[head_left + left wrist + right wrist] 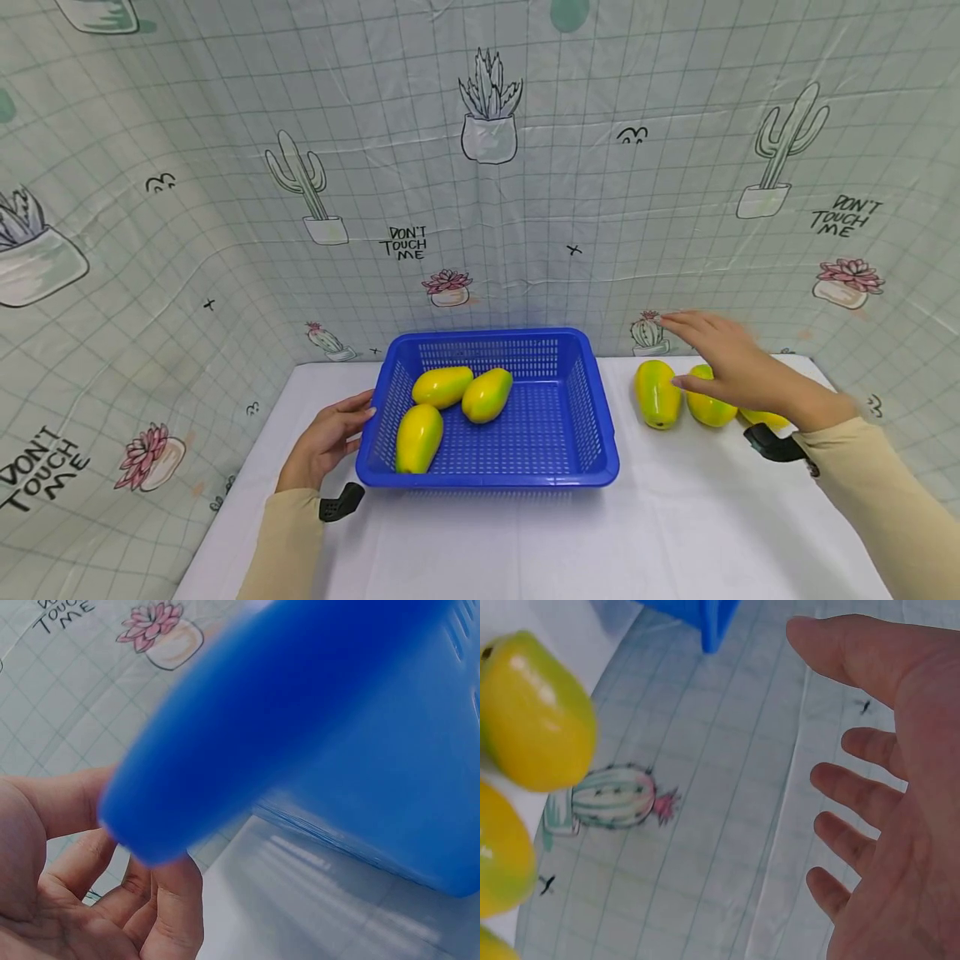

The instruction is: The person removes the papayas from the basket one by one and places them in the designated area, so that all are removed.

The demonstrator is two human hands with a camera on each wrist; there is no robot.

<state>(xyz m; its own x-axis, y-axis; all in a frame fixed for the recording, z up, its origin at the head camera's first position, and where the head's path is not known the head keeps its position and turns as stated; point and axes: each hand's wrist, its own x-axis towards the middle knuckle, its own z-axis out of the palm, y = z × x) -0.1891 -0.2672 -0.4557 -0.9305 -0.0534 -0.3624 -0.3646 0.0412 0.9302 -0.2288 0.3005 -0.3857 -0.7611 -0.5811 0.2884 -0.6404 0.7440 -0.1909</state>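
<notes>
A blue plastic basket [487, 481] stands on the table, with three glossy yellow-green papayas inside toward its left: one at the back left [442, 387], one beside it [487, 396], one at the front left [418, 439]. My left hand [327, 437] holds the basket's left rim; in the left wrist view the fingers bend around the blue rim [247, 727]. To the right of the basket, three more papayas lie in a row [658, 395], the rightmost partly hidden by my right wrist. Above them hovers my right hand [723, 354], fingers extended and palm bare in the right wrist view.
A white cloth [495, 550] covers the table. Behind and at both sides hangs a gridded curtain [540, 200] printed with potted plants, close behind the basket's back rim. Black wrist mounts [342, 502] sit on both sleeves.
</notes>
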